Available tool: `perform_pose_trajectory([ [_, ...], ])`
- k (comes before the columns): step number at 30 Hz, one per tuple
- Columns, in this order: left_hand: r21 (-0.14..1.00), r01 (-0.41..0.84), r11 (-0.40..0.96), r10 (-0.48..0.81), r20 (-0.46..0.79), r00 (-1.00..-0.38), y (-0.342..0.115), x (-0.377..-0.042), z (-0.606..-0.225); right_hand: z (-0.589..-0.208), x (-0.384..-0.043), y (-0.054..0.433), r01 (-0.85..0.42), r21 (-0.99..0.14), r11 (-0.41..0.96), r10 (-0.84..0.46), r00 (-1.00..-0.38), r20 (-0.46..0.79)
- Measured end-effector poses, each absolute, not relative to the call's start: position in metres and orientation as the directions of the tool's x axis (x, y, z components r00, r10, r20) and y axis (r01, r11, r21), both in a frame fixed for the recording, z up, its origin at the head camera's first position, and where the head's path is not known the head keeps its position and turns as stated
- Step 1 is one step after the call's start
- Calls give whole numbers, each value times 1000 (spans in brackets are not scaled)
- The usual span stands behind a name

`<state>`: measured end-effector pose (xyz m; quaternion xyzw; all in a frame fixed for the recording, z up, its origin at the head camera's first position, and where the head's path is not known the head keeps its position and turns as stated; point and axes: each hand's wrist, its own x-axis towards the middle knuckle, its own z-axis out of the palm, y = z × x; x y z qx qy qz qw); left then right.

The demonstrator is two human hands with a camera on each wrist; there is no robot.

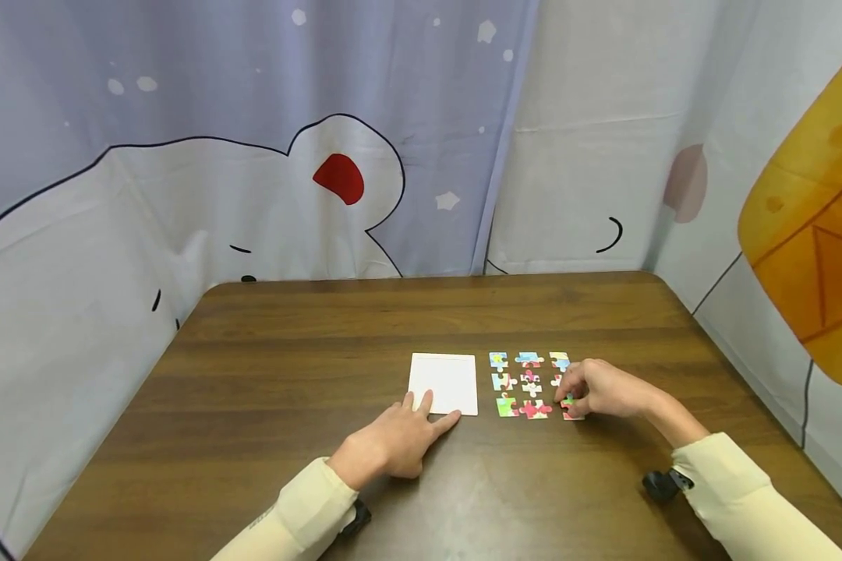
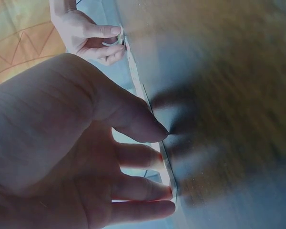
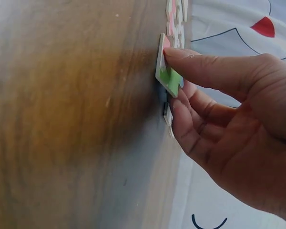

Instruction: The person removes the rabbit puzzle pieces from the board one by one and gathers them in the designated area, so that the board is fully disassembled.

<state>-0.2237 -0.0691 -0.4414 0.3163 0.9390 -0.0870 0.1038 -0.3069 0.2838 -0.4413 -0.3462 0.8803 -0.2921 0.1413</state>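
A white square board lies on the wooden table. My left hand rests its spread, fairly straight fingertips on the board's near edge. In the left wrist view the thumb and fingers touch the rim of the board. To the right of the board, several colourful jigsaw pieces are laid out in rows, apart from one another. At the near right corner of these rows, my right hand pinches a green and pink jigsaw piece between thumb and fingers. That piece is tilted in the right wrist view. The right hand partly covers the right-hand column.
The brown wooden table stretches around the board and pieces. Behind it hangs a printed curtain along the table's far edge, with another printed cloth on the right side. A dark strap device sits at the right wrist.
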Motion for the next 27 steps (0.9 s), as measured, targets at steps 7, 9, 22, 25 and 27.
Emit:
perform_pose_trajectory([
  [7,-90,606,791,570,-253,-782,-71,-223,-441,-441,-305,280,-533,-585,612,-672,-740,-29],
  [9,-89,605,791,569,-254,-782,-71,-223,-441,-441,-304,279,-538,-572,620,-665,-747,-18],
  [22,-94,607,789,574,-241,-783,-72,-222,-442,-444,-302,280,-529,-590,610,-666,-745,-20],
  [25,-99,611,786,578,-234,-782,-72,-223,-442,-444,-301,280,-531,-588,610,-666,-745,-18],
  [27,-106,619,778,588,-224,-777,-73,-225,-442,-445,-301,280,-531,-588,611,-665,-746,-17],
])
